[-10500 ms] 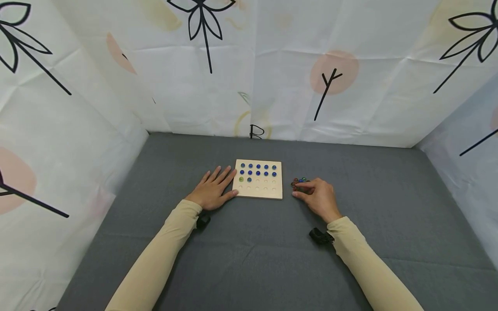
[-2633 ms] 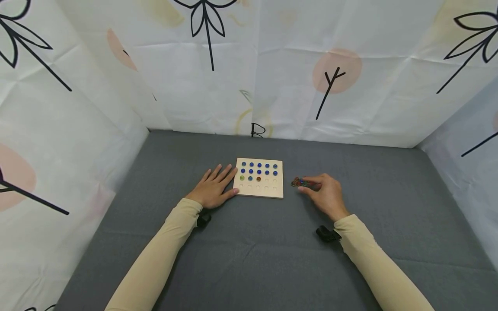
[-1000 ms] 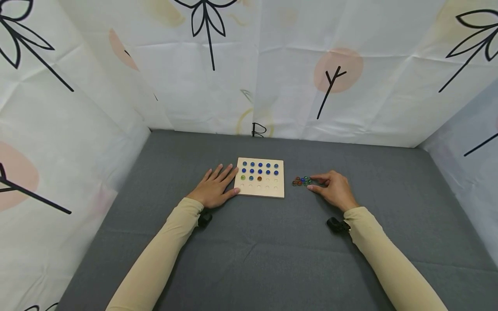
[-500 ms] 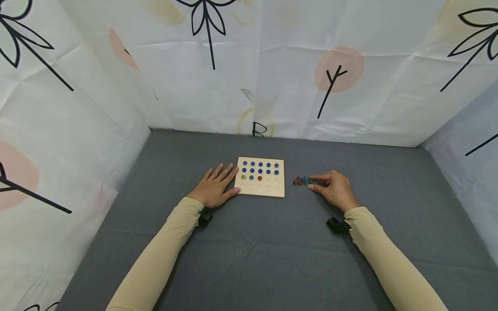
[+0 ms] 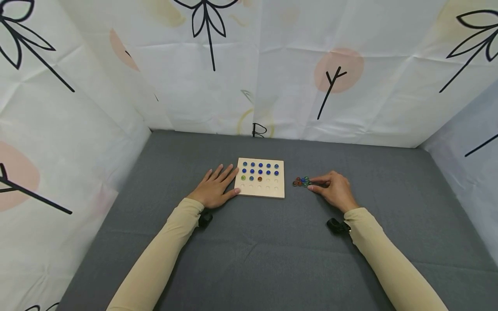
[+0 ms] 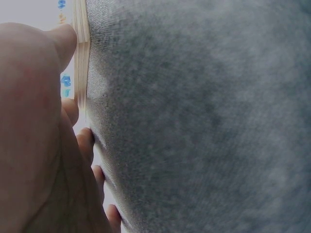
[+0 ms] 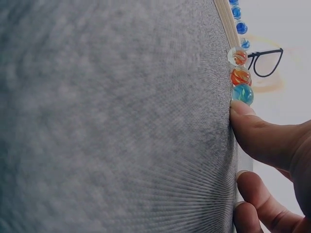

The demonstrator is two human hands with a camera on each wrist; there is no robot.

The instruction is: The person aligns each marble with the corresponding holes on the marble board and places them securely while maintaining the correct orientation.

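A pale wooden board (image 5: pixel 268 192) has rows of small round hollows. Blue marbles (image 5: pixel 260 171) fill its two far rows. The third row holds a yellow-green marble (image 5: pixel 243 178), a blue-green marble (image 5: pixel 251 178) and a brown-orange marble (image 5: pixel 260 179). My left hand (image 5: pixel 212 191) lies spread on the cloth, its thumb and fingertips at the board's left edge. Right of the board sits a loose cluster of marbles (image 5: pixel 299 182). My right hand (image 5: pixel 334 188) is at its right side, thumb and index apart. In the right wrist view, the thumb touches a teal marble (image 7: pixel 243 94).
A grey cloth (image 5: pixel 249 259) covers the table, with a faint crease in front of the board. White printed fabric (image 5: pixel 288 99) stands behind it and on both sides. Black wrist cameras (image 5: pixel 337 225) sit on both wrists.
Since the oldest frame, a brown-orange marble has appeared in the third row. My right hand has shifted right, from over the cluster to its right side, and lately stays still. My left hand stays put.
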